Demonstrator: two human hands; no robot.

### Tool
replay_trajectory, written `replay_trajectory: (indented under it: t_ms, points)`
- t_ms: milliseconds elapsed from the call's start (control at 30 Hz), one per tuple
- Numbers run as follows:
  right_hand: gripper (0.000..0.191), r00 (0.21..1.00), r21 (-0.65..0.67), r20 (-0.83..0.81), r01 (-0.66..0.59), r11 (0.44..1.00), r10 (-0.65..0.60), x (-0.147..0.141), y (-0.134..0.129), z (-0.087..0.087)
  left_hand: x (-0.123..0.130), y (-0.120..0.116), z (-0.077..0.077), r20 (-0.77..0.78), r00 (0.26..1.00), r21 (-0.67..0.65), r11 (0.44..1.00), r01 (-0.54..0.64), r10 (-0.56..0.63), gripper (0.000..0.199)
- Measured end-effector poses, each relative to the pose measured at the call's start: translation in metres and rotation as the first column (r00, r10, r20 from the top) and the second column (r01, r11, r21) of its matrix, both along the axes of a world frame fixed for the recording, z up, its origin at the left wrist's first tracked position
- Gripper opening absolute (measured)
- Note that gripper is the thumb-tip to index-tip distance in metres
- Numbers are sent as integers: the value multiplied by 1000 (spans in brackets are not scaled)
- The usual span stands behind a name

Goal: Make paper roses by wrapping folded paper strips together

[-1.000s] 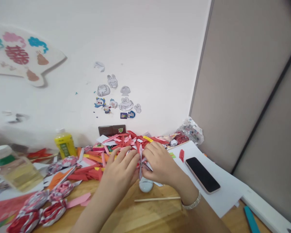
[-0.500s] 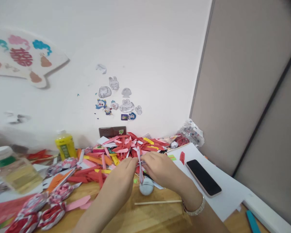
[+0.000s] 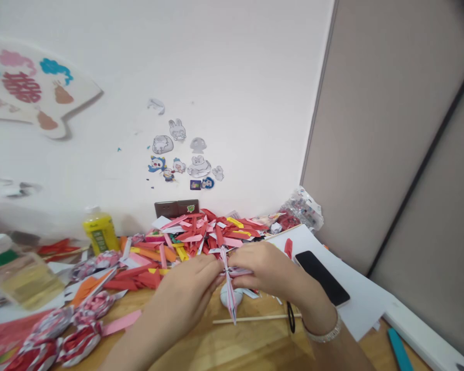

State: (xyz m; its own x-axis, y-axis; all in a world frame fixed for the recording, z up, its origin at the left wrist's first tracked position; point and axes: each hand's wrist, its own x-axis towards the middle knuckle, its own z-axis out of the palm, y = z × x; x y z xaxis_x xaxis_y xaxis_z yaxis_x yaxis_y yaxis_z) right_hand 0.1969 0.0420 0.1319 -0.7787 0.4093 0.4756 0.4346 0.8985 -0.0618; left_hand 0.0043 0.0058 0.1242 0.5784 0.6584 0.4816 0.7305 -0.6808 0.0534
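Observation:
Between my hands is a pink-and-white folded paper piece [image 3: 231, 294], its long strip upright and shorter folds spreading sideways from the middle. My left hand [image 3: 191, 283] pinches it from the left. From the right, the closed fingers of my right hand [image 3: 263, 265] grip its side fold; some fingertips are hidden. Just behind the strip's lower end, a whitish rounded object [image 3: 237, 295] rests on the table. A thin wooden stick [image 3: 261, 319] lies below the hands. Under my right wrist shows a black loop [image 3: 291, 317], and a bracelet [image 3: 327, 335] circles that wrist.
Folded red, pink, orange and yellow paper pieces [image 3: 201, 226] heap along the wall. Left stand a yellow bottle [image 3: 99, 234] and a clear jar [image 3: 27, 278], with twisted red-and-white bundles [image 3: 79, 340] in front. A phone [image 3: 325, 278] lies on white paper [image 3: 365, 304] at right.
The folded paper piece has come nearer and lower, now overlapping the rounded object. My right hand has shifted right and its fingers have changed position. The black loop has come into sight.

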Motion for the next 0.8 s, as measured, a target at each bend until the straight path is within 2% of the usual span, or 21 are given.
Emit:
replay_trajectory:
  t_ms: [133,233,367,467,700,800]
  points:
    - [12,1000,-8,6,-23,1000,23,0,-5,2,-6,2,3,-57,997,44,997,57,-55,30]
    - [12,1000,15,16,-14,1000,14,0,-8,3,-9,2,3,-44,996,67,994,82,-79,24]
    - [11,1000,99,6,19,995,-19,-2,-11,5,-8,-3,4,27,998,68,996,54,-56,10]
    - [7,999,163,-20,49,985,-46,-4,-12,5,-6,-4,4,40,999,92,996,-3,0,7]
    - [9,994,224,26,100,969,-109,-9,-8,1,-8,5,0,-188,979,216,976,-35,77,18]
    - [9,993,238,13,107,965,-114,-10,-5,-4,-6,5,2,-196,975,223,973,-61,106,11]
